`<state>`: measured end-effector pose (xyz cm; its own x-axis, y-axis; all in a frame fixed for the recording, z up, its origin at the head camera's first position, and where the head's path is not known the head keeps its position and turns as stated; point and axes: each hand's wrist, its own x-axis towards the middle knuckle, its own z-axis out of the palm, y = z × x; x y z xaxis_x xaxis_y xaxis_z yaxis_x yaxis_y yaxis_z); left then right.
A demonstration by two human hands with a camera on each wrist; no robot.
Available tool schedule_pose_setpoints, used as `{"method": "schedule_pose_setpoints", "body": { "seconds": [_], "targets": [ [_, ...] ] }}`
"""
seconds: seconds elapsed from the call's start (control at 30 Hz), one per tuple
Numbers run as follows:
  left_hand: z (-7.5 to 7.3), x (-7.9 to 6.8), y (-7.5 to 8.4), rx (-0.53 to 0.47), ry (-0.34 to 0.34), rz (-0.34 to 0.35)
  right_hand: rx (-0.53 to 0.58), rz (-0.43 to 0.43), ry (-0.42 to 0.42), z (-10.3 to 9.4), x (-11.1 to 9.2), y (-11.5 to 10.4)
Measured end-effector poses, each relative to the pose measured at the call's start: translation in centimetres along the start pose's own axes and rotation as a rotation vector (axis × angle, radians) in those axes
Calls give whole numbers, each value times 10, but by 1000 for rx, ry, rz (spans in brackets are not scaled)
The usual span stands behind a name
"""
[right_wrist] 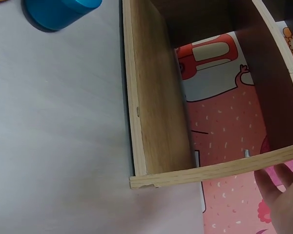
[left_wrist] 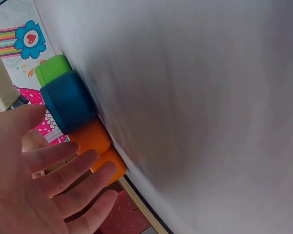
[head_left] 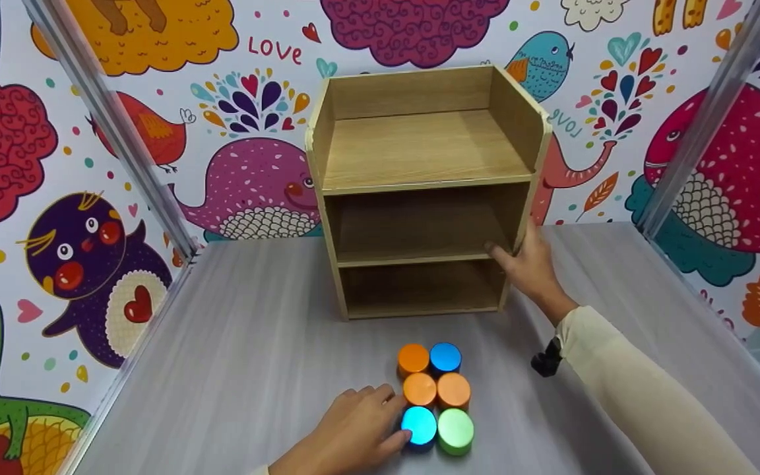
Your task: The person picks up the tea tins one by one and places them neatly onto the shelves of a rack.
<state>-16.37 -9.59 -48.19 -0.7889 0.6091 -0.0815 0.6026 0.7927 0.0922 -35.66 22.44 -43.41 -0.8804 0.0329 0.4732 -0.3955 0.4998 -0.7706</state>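
Observation:
A wooden three-tier shelf [head_left: 426, 148] stands upright at the back of the table. My right hand [head_left: 535, 267] grips its right side panel, thumb over the front edge and fingers along the outside. Six is avoided here: several round, coloured lidded pots stand grouped in two columns before the shelf. Beside the near cyan-blue pot [head_left: 419, 425] is my left hand [head_left: 353, 425], thumb and fingertips right at its side. Its fingers [left_wrist: 73, 178] are spread and relaxed in the left wrist view. A green pot [head_left: 455, 430] stands to the right of the cyan one.
Behind the near pair stand two light orange pots [head_left: 419, 389], then a darker orange pot [head_left: 413, 359] and a blue pot [head_left: 445, 357]. Patterned wall panels [head_left: 248, 191] with metal posts [head_left: 116, 125] border the grey table [head_left: 248, 343] at the back and sides.

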Motion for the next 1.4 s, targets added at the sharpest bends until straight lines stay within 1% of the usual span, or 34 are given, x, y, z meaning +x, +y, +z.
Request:
{"method": "schedule_pose_setpoints", "body": {
  "seconds": [0.07,0.2,0.47,0.63,0.87,1.07,1.23,1.4],
  "targets": [
    [0,0,0,-6,-13,-8,7,8,5,1,-1,1],
    [1,1,0,-12,-25,-16,43,52,-6,1,-3,-1],
    [1,2,2,-20,-52,-28,196,179,-47,-4,-16,-27],
    [0,1,3,-12,-55,-21,266,247,-47,-3,-19,-27],
    [0,1,5,-10,-43,-5,310,257,-31,1,-19,-23],
    [-2,2,9,-8,-84,5,310,266,-21,0,-21,-22],
    [-3,2,11,-3,-103,16,319,269,-18,0,-20,-22],
    [-3,3,14,-16,-124,3,313,280,-24,-1,-21,-22]
  ]
}}
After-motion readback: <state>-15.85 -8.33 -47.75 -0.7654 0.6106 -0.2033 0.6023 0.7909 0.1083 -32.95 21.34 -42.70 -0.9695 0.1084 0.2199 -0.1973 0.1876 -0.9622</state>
